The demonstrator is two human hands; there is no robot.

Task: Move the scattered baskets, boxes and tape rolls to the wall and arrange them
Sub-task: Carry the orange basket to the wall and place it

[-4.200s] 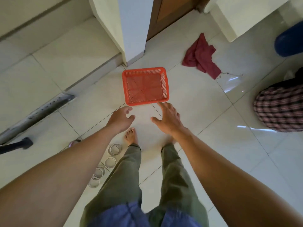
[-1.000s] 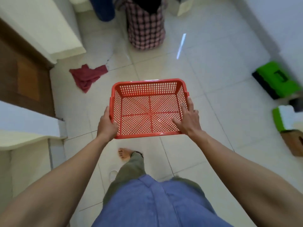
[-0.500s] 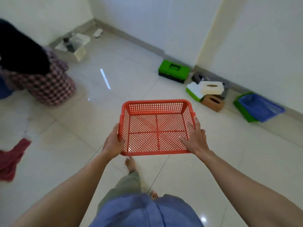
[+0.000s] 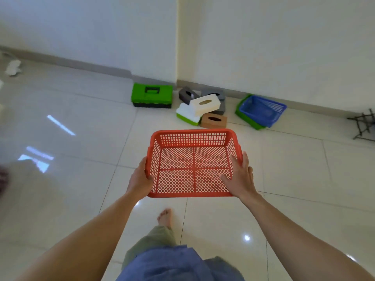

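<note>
I carry an empty red mesh basket (image 4: 193,142) level in front of me, above the floor. My left hand (image 4: 140,179) grips its left wall, and my right hand (image 4: 240,177) grips its right wall with the thumb inside. Ahead, against the wall, lie a green toolbox (image 4: 151,95), a heap of tissue boxes in white (image 4: 205,103), brown (image 4: 214,120) and grey (image 4: 186,94), a green-and-white box (image 4: 186,115), and a blue basket (image 4: 262,110) nested in a green one (image 4: 240,108).
Glossy white floor tiles stretch between me and the wall. A dark metal rack (image 4: 363,124) stands at the far right by the wall. A white object (image 4: 12,67) lies at the far left. My bare foot (image 4: 165,217) is below the basket.
I picked the red basket off the floor with both hands and turned toward the wall. The pile of boxes and baskets has come to the centre and closer.
</note>
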